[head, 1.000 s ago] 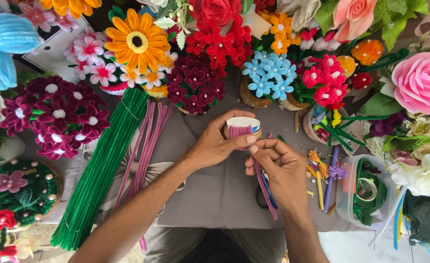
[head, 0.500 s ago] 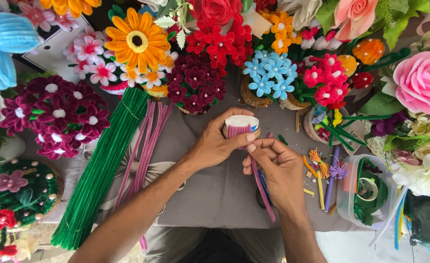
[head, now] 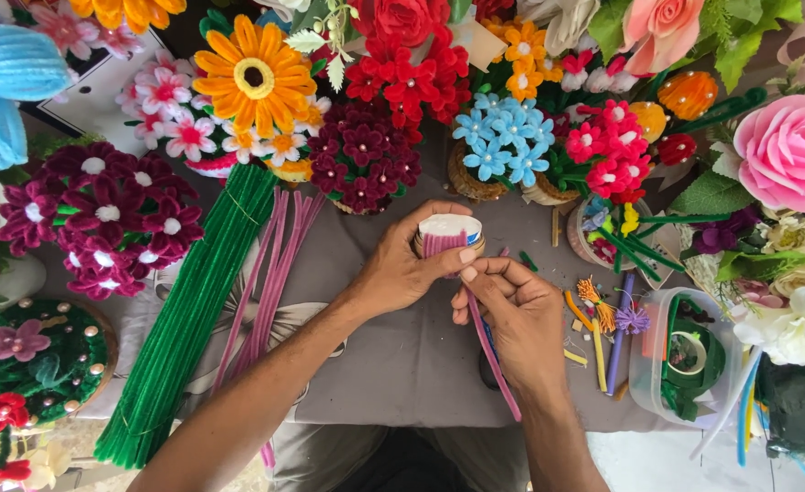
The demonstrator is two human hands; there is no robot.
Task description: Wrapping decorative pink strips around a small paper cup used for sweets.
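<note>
Pink pipe cleaner (head: 492,351) runs from a small round spool (head: 448,235), where its upper part is wound in pink turns, down past the right hand (head: 509,314) toward the person's lap. Left hand (head: 409,264) curls around the spool from the left, thumb and fingers gripping its side. Right hand sits just below and to the right of the spool, fingertips pinched on the pink strand where it leaves the wraps. Left of the left forearm lie a thick bundle of green pipe cleaners (head: 193,310) and a looser bundle of pink ones (head: 270,282). Right of the right hand sit short coloured scraps (head: 598,314) and a clear plastic tub (head: 681,355).
</note>
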